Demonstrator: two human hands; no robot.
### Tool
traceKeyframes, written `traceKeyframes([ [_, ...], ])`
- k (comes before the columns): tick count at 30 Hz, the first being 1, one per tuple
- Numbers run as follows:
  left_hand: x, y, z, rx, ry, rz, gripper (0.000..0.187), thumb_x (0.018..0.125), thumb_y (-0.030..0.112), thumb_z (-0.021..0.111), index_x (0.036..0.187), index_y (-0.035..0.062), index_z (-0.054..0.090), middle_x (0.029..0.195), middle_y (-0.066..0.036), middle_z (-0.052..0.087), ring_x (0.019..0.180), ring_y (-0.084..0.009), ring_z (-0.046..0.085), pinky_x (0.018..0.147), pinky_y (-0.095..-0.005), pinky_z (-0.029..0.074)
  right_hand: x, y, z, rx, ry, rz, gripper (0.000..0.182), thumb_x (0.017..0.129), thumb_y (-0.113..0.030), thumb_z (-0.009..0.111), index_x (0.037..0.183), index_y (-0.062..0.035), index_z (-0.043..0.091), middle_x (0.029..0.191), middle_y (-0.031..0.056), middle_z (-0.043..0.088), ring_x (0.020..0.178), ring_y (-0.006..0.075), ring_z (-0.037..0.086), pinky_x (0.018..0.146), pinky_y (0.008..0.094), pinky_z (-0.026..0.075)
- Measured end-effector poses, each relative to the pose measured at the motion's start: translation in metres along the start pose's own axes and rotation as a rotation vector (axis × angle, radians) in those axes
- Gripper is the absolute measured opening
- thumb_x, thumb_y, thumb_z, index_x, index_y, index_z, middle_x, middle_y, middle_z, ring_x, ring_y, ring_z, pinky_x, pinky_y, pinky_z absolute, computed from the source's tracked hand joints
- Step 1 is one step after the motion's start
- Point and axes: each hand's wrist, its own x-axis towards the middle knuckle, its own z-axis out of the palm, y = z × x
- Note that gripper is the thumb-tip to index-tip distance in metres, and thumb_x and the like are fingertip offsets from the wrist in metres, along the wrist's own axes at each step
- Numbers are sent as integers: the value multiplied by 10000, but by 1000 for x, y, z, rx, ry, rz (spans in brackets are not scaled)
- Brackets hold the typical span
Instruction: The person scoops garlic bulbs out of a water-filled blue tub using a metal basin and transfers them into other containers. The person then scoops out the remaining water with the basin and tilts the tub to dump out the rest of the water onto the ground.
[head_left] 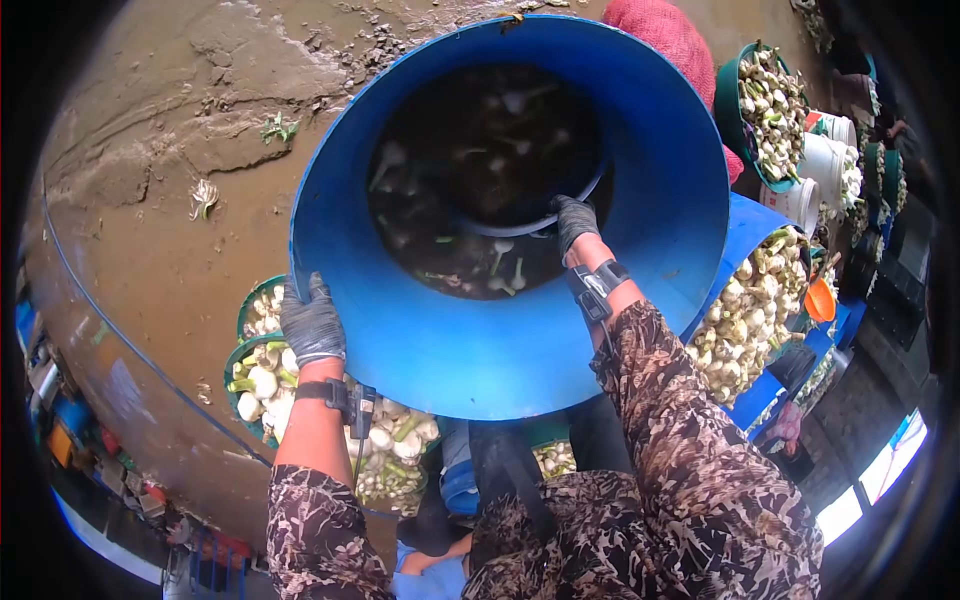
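Observation:
A large blue barrel (510, 370) stands in front of me, its mouth turned up toward me. Dark water (450, 262) lies inside, with pale garlic bulbs (500, 256) floating in it. My left hand (313, 320), in a dark glove, is closed over the barrel's left rim. My right hand (575, 222), gloved too, reaches into the barrel and grips the pale curved rim of a round container (500, 230). Most of that container is under the dark water, so its body is hidden. Stemmed bulbs show within its rim.
Garlic fills green tubs (240, 370) at lower left and a green tub (735, 105) at upper right. More garlic (750, 310) is heaped on blue sheeting to the right. A red mesh sack (665, 45) sits behind the barrel. Wet mud (180, 270) covers the ground at left.

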Motion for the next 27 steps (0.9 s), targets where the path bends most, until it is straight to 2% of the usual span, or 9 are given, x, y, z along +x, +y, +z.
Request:
traceKeyframes([
  [4, 1, -7, 1, -7, 11, 62, 339, 877, 193, 547, 1141, -20, 548, 986, -179, 642, 846, -284, 621, 794, -345, 468, -6, -3, 14, -1, 34, 44, 160, 720, -84, 599, 801, 38, 536, 654, 139, 552, 523, 265, 567, 485, 405, 537],
  [7, 3, -12, 0, 23, -24, 33, 349, 873, 206, 563, 1135, -23, 546, 1029, -177, 632, 896, -284, 611, 830, -345, 451, -3, 5, 17, -13, -50, 83, 259, 701, -116, 623, 876, 45, 520, 704, 146, 558, 594, 262, 577, 526, 392, 530],
  [9, 1, -13, 0, 50, -9, 37, 347, 872, 210, 557, 1141, -10, 548, 1032, -187, 626, 913, -302, 608, 831, -353, 452, -7, 11, 19, -226, 68, -54, 402, 694, -159, 640, 993, 51, 472, 801, 168, 571, 704, 264, 587, 611, 389, 515],
  [12, 0, -10, 5, 45, -16, 6, 340, 873, 217, 549, 1137, 3, 553, 1032, -199, 619, 931, -321, 604, 833, -363, 452, -7, 11, 16, -465, 92, -206, 434, 741, -148, 627, 1089, 22, 432, 922, 197, 563, 743, 313, 615, 577, 390, 559],
  [13, -1, -4, 1, 58, -24, 0, 339, 873, 220, 549, 1133, 4, 555, 1029, -199, 619, 931, -324, 603, 833, -366, 451, -6, 13, 15, -564, 69, -258, 483, 727, -167, 642, 1122, 16, 432, 955, 200, 581, 818, 323, 610, 656, 384, 536],
  [16, 0, -4, 1, 82, -25, -10, 340, 875, 234, 541, 1127, 6, 556, 1025, -205, 617, 931, -332, 601, 833, -371, 450, -1, 13, 16, -727, 14, -318, 502, 727, -177, 633, 1140, 15, 422, 976, 208, 591, 847, 336, 606, 713, 402, 519],
  [18, -1, -1, 0, 91, -25, -30, 354, 877, 252, 535, 1133, 9, 552, 1021, -210, 615, 933, -342, 596, 833, -374, 450, -25, 7, 19, -740, 11, -286, 532, 720, -173, 628, 1181, -14, 413, 994, 216, 597, 856, 337, 608, 735, 413, 510],
  [21, -1, -2, 0, 124, -14, -7, 360, 879, 261, 524, 1137, 11, 547, 1025, -221, 609, 944, -355, 589, 839, -387, 447, -29, 20, 22, -687, -71, -257, 782, 708, -153, 625, 1366, -19, 223, 1044, 221, 596, 944, 325, 596, 840, 353, 459],
  [27, 2, -11, 2, 153, -8, 15, 374, 869, 279, 527, 1155, 40, 545, 1029, -217, 612, 948, -361, 590, 847, -396, 453, -56, 55, 28, -784, -89, -445, 769, 696, -129, 637, 1361, -66, 257, 1143, 209, 554, 1037, 319, 563, 919, 363, 425],
])
